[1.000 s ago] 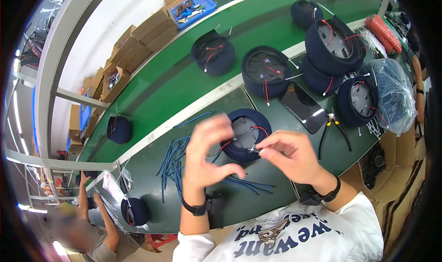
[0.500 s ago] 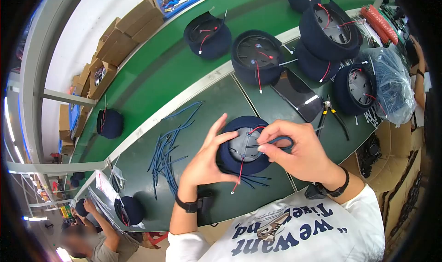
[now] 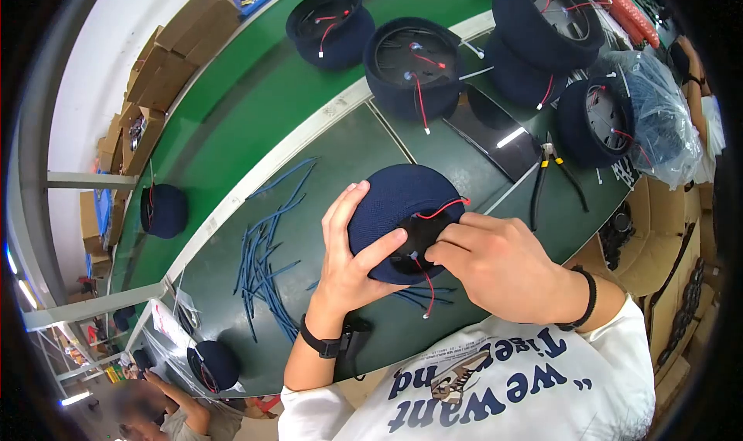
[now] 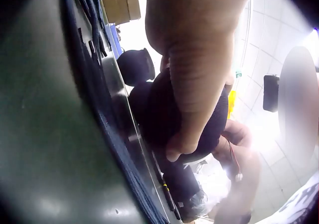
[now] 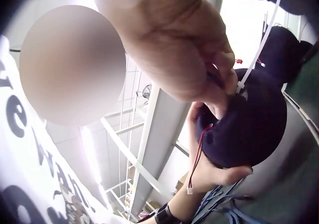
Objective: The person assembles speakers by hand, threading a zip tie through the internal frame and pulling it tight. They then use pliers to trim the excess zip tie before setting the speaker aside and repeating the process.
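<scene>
A round navy knitted cap point(image 3: 387, 201) is tilted above the table, its dark inner side facing the person. The left hand point(image 3: 348, 255) grips its left side, fingers behind and thumb over the rim; in the left wrist view the thumb presses the cap point(image 4: 159, 109). The right hand point(image 3: 503, 267) has curled fingers at the right part of the opening, pinching a dark strip point(image 5: 214, 74) that the fingers mostly hide. Red wires with a white connector point(image 3: 426, 315) hang from the cap. A white tie point(image 5: 264, 37) sticks up beside it in the right wrist view.
Blue strips point(image 3: 259, 271) lie left of the cap. A black phone point(image 3: 495, 135), pliers point(image 3: 547, 166) and several more caps point(image 3: 414, 69) are behind and to the right, near a plastic bag point(image 3: 658, 123). Cardboard boxes point(image 3: 166, 69) line the far left.
The cap has been raised and tilted, its outer fabric now showing. The left hand has closed round its side; the right fingers moved into the opening, and the blue loop they held is mostly hidden.
</scene>
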Demonstrator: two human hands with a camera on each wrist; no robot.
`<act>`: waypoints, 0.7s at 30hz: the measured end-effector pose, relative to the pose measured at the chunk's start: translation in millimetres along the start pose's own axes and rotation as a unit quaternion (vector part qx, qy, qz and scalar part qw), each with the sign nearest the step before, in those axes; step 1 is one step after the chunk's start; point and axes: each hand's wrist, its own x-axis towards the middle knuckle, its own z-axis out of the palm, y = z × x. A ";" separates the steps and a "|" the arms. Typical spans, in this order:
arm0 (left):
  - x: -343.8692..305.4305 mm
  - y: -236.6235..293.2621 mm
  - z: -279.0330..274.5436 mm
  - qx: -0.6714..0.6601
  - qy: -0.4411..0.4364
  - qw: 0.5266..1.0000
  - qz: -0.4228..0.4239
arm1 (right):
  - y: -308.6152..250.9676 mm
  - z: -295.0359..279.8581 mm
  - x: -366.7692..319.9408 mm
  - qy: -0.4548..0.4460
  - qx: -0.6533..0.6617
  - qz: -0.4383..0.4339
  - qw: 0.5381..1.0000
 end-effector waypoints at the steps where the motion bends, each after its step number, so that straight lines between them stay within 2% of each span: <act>1: -0.5 0.8 -1.0 0.004 0.004 1.000 -0.001 | -1.4 -0.5 0.6 0.003 0.002 -0.004 1.000; 6: -1.4 3.5 -6.0 0.006 0.033 0.999 0.003 | -3.8 7.5 1.3 0.038 0.027 -0.014 0.999; 11: -7.5 5.5 -14.8 0.108 0.051 0.991 0.060 | -8.6 16.3 -0.5 0.101 0.083 0.038 0.991; 16: -9.8 8.2 -20.7 0.110 0.086 0.988 0.064 | -15.7 19.8 -1.1 0.156 0.166 0.088 0.970; 21: -12.7 17.2 -21.0 0.078 0.095 0.992 0.016 | -20.5 36.4 1.3 0.253 0.222 0.107 0.936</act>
